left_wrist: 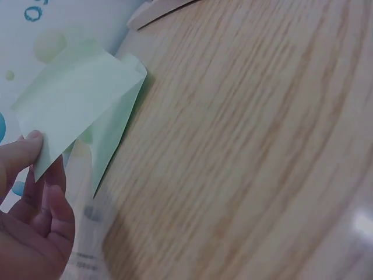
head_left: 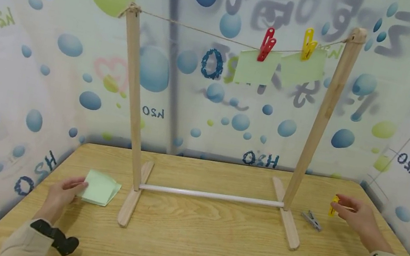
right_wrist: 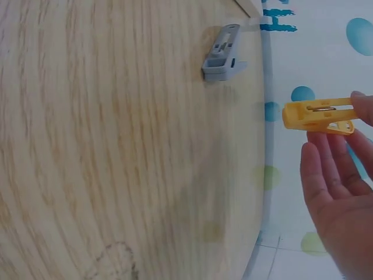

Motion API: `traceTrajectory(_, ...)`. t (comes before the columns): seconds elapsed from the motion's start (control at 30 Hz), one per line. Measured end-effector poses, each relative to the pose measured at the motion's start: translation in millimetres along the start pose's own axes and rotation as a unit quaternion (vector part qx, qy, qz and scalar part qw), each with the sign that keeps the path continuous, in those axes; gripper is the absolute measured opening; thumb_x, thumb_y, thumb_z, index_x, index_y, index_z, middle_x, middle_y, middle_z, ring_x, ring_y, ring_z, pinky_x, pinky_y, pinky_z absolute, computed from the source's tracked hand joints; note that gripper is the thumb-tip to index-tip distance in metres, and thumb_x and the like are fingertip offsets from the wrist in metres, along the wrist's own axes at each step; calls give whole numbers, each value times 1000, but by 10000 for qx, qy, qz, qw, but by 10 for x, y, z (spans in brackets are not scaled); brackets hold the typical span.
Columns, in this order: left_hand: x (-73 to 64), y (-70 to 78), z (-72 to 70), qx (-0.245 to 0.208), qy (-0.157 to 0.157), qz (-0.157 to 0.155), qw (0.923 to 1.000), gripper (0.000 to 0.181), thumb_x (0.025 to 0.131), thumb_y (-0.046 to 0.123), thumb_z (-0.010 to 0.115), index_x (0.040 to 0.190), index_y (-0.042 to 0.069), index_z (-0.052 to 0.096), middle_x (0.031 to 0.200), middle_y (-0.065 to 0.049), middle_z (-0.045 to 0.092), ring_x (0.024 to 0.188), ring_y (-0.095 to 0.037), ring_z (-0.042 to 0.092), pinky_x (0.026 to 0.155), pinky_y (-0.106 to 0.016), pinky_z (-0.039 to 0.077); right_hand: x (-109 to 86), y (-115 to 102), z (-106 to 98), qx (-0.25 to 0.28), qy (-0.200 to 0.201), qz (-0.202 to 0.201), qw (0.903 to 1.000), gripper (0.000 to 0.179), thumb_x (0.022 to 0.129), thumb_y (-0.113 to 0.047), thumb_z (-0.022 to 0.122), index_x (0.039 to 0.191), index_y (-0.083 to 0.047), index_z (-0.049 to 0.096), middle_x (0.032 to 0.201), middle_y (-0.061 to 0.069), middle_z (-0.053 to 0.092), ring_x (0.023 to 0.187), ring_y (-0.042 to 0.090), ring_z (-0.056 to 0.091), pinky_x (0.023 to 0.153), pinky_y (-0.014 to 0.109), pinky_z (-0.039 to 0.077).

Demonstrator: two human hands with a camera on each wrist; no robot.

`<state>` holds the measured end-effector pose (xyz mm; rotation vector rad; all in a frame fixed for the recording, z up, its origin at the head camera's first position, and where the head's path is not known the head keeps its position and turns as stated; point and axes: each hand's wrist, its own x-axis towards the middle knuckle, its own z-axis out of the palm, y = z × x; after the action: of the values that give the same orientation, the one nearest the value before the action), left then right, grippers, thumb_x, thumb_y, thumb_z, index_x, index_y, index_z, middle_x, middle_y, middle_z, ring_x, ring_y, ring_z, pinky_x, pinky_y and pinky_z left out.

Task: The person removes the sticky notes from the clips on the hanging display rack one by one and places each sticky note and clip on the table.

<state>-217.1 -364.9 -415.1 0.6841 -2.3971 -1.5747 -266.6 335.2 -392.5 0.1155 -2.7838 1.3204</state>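
Note:
At the table's left side, my left hand [head_left: 59, 196] pinches a pale green paper sheet [head_left: 95, 187] by its lower left edge. A second green sheet [left_wrist: 113, 131] shows behind it in the left wrist view. On the far right, my right hand [head_left: 359, 219] pinches a yellow clothespin [right_wrist: 315, 116] by its handle end, raised above the table. A grey clothespin [head_left: 311, 220] lies on the table to the left of this hand. Two more green sheets hang from the rope [head_left: 197, 29], one under a red clothespin [head_left: 267, 45], the other under a yellow clothespin.
A wooden frame stands mid-table, with a left post [head_left: 134, 88], a right post [head_left: 323, 121] and a white crossbar [head_left: 209, 195] low between them. Its feet lie on the wood-grain table [head_left: 200, 250]. A patterned curtain [head_left: 211, 115] rises behind.

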Motion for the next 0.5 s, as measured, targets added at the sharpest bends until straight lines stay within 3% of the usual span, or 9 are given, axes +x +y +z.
traceTrajectory(0.13, -3, -36, -7, -149, -33, 17, 9999, 46, 84, 23, 64, 119, -5, 52, 92, -3, 61, 60, -7, 51, 51, -23, 44, 11, 16, 48, -171, -166, 115, 9996, 62, 93, -31, 49, 128, 17, 32, 122, 36, 40, 90, 14, 57, 71, 29, 51)
traceTrajectory(0.2, -3, -53, -10, -174, -75, -16, 9998, 47, 84, 22, 64, 119, -6, 51, 88, 0, 62, 56, -10, 51, 49, -24, 44, 12, 33, 66, -214, -188, 161, 9995, 62, 93, -30, 49, 128, 17, 31, 120, 36, 41, 94, 27, 56, 72, 33, 51)
traceTrajectory(0.4, -14, -84, -34, -19, -221, -92, 9997, 50, 83, 21, 64, 121, -7, 49, 85, 4, 62, 57, -9, 51, 50, -23, 43, 30, 64, 111, -233, -302, 276, 9989, 61, 93, -28, 49, 127, 19, 32, 117, 37, 43, 89, 24, 58, 73, 34, 51)
traceTrajectory(0.5, -6, -100, -46, -26, -315, -121, 9994, 47, 83, 23, 65, 118, -5, 53, 81, 8, 61, 56, -10, 51, 50, -23, 42, 35, 83, 134, -199, -369, 442, 9981, 61, 93, -28, 50, 127, 20, 31, 118, 38, 41, 93, 30, 56, 74, 34, 51)
